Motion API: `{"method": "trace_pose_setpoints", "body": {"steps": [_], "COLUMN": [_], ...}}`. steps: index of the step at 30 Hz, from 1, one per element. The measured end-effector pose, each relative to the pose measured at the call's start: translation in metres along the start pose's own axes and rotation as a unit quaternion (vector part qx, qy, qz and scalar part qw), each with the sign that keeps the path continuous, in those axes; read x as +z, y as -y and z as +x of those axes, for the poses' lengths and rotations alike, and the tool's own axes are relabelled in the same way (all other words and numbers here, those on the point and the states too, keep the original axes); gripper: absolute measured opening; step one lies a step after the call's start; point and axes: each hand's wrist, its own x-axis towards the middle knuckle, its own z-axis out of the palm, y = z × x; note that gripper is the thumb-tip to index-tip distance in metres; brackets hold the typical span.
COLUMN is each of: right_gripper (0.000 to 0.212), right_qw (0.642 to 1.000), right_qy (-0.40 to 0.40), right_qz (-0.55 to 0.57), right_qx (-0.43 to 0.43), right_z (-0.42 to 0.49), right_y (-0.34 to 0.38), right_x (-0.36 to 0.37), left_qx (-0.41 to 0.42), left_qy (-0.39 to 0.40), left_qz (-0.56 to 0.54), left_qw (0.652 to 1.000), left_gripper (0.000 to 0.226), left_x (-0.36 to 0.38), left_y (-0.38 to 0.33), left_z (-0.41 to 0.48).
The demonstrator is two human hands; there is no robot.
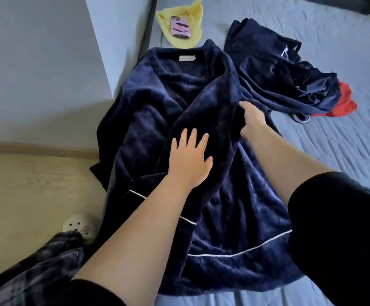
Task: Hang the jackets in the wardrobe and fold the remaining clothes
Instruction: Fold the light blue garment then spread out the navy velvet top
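Closest to the camera, two bare forearms in black sleeves reach forward over a bed (345, 133) with a grey-blue sheet. At lower left, plaid trousers and a pale slipper (81, 225) show above a wooden floor.

A navy fleece robe (153, 111) with thin white piping lies spread along the bed's left edge, part of it hanging over the side. The left hand (189, 161) rests flat on the robe's front panel, fingers straight and spread. Just beyond, the right hand (253, 119) grips a fold of the same panel, its fingers curled under the fabric and hidden.

A pale label (187, 58) sits inside the collar; its writing is too small to read.

Farther right lies a crumpled dark navy garment (274, 69) with a small white mark, illegible, and a red garment (345, 99) partly under it.

Farthest, a yellow cloth (180, 23) holds a phone (180, 26) in a pink patterned case.
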Motion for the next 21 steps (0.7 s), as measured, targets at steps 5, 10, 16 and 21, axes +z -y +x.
{"method": "trace_pose_setpoints", "body": {"steps": [5, 10, 16, 21], "right_gripper": [0.043, 0.06, 0.049, 0.054], "right_qw": [0.979, 0.915, 0.705, 0.587], "right_qy": [-0.118, -0.253, -0.123, -0.015], "right_qz": [-0.15, -0.308, -0.54, -0.767], "right_qx": [-0.069, -0.055, -0.443, -0.258], "right_z": [0.046, 0.05, -0.003, -0.016], "right_y": [0.025, -0.006, -0.063, -0.089], "right_x": [-0.005, -0.016, -0.01, -0.014], "left_qx": [0.002, 0.006, 0.016, -0.061], "left_qy": [0.002, 0.022, 0.011, -0.008], "left_qz": [0.022, 0.033, -0.02, -0.094], "left_qw": [1.0, 0.999, 1.0, 0.994], "left_gripper": [0.068, 0.068, 0.069, 0.061], "left_x": [0.005, 0.016, 0.008, -0.002], "left_y": [-0.002, 0.002, 0.01, 0.031], "left_z": [0.013, 0.007, 0.003, -0.021]}}
